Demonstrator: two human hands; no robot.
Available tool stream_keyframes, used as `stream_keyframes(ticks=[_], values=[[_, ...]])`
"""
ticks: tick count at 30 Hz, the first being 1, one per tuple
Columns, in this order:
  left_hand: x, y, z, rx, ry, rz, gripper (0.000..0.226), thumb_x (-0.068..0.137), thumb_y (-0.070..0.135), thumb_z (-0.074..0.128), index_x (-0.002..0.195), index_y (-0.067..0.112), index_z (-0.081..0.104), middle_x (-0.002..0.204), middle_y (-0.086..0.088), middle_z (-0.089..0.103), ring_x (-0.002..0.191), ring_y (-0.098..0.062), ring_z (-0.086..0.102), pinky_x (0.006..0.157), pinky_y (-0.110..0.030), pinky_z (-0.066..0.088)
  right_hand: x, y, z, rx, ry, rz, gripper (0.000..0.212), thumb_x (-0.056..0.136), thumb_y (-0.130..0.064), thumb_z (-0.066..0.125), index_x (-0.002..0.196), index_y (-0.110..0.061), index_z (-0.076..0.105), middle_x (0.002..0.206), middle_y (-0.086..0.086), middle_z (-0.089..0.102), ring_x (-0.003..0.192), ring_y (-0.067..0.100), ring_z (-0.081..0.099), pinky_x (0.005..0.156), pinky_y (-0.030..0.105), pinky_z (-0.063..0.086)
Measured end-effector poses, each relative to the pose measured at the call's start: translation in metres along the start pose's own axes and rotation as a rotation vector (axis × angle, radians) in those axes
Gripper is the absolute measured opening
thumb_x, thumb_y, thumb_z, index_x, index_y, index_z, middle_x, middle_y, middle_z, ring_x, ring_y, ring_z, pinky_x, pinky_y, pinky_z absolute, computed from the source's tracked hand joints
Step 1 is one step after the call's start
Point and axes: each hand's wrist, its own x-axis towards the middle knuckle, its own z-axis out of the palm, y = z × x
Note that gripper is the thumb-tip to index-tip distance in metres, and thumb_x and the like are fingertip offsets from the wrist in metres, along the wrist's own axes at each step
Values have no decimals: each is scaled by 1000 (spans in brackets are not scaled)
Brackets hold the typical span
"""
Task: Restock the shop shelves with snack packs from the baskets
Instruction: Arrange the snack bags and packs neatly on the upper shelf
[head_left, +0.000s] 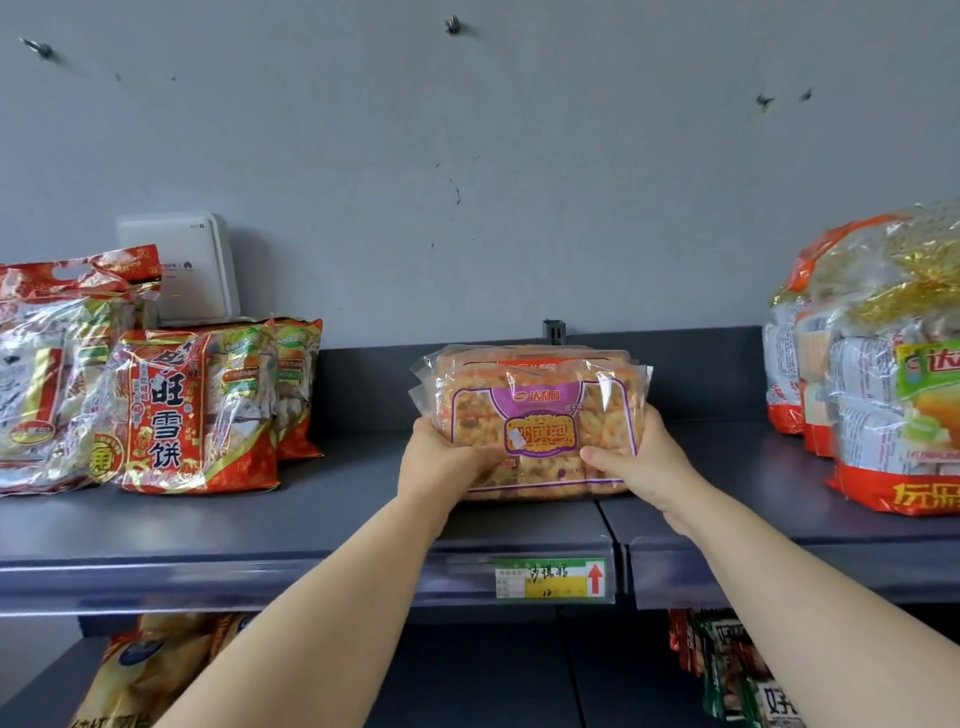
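head view, top shelf, arms extended.

finding one, progress: the shelf (311, 514) is partly stocked. red rice-cracker packs (192, 410) stand well to the left of my left hand. clear-wrapped packs with orange bases (883, 405) stand well to the right of my right hand. between those two groups i see only the stock i am handling. i judge the restocking part done, and this bay can take more packs. no basket is in view, so i cannot say how much stock remains to be brought.

finding two, hands: my left hand (447, 460) and right hand (641, 460) each grip a lower corner of the snack pack (540, 410). the thumbs lie across its front face and the fingers wrap round its sides. the pack sits directly between the two hands, upright, label towards me. at least one more pack of the same kind stands just behind it, touching it.

finding three, placement: the pack's lower edge is at shelf level, above the price label (553, 578) that hangs just below my hands. i cannot tell whether its weight is fully on the shelf. i judge the step in hand to be setting it down, with release not yet made.
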Motion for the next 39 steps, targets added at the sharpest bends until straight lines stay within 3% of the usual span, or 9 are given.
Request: stream_keyframes(ticks=[5, 7, 10, 13, 17, 21, 26, 35, 39], values=[[-3, 0, -4, 53, 72, -5, 66, 66, 28, 90, 112, 22, 43, 107, 3, 62, 91, -13, 61, 77, -31, 50, 3, -5, 7, -39, -75, 13, 83, 79, -25, 79, 143, -25, 28, 122, -4, 57, 116, 19, 56, 101, 42, 45], [-5, 0, -5, 168, 119, 20, 78, 64, 38, 90, 122, 21, 40, 124, 0, 58, 107, -19, 59, 90, -39, 51, 4, -8, 12, -138, -15, 17, 96, 75, -38, 80, 147, -29, 18, 133, -2, 53, 125, 26, 51, 104, 51, 43], [-15, 7, -7, 475, 302, 159, 125, 62, 53, 87, 154, 16, 10, 161, -9, 17, 148, -28, 21, 119, -45, 26, -5, -16, 14, -540, 193, -74, 123, 69, -54, 79, 152, -28, -8, 161, 7, 15, 146, 33, 21, 108, 57, 33], [-22, 16, -11, 768, 271, 409, 129, 67, 55, 83, 156, 26, -6, 164, -7, -8, 152, -27, -3, 123, -46, 10, -23, -24, 12, -815, 227, -364, 124, 71, -56, 77, 153, -27, -12, 161, 12, -14, 149, 33, -1, 116, 51, 21], [-17, 10, -16, 882, 27, 454, 121, 68, 37, 86, 154, 41, 1, 163, 0, -19, 151, -30, -1, 117, -48, 28, -27, -16, 12, -913, 103, -423, 110, 76, -35, 80, 153, -30, 2, 157, 11, -28, 149, 34, 3, 116, 46, 25], [-15, 8, -17, 913, 16, 444, 123, 68, 29, 88, 153, 44, 0, 161, 8, -23, 149, -30, 7, 96, -45, 51, -28, -12, 16, -873, 137, -411, 107, 79, -28, 79, 153, -33, 2, 157, 7, -28, 149, 31, 9, 107, 42, 40], [-4, 5, -11, 970, 66, 425, 120, 74, 27, 85, 152, 42, -4, 161, 6, -23, 148, -30, 12, 94, -43, 51, -20, -8, 18, -864, 148, -430, 109, 80, -28, 78, 153, -33, -3, 158, 3, -28, 145, 30, 23, 90, 38, 53], [-11, 8, -6, 988, 62, 373, 119, 77, 25, 82, 152, 41, -10, 160, 0, -25, 149, -33, 9, 100, -46, 49, -20, -7, 18, -876, 164, -408, 102, 84, -21, 74, 154, -34, 1, 159, 6, -23, 144, 33, 21, 103, 42, 44], [-19, 6, -13, 941, 56, 375, 116, 74, 35, 84, 150, 41, -2, 160, 1, -22, 147, -34, 14, 98, -47, 49, -18, -5, 17, -826, 146, -396, 105, 82, -18, 76, 154, -34, 1, 160, 10, -20, 148, 39, 6, 111, 47, 37]])
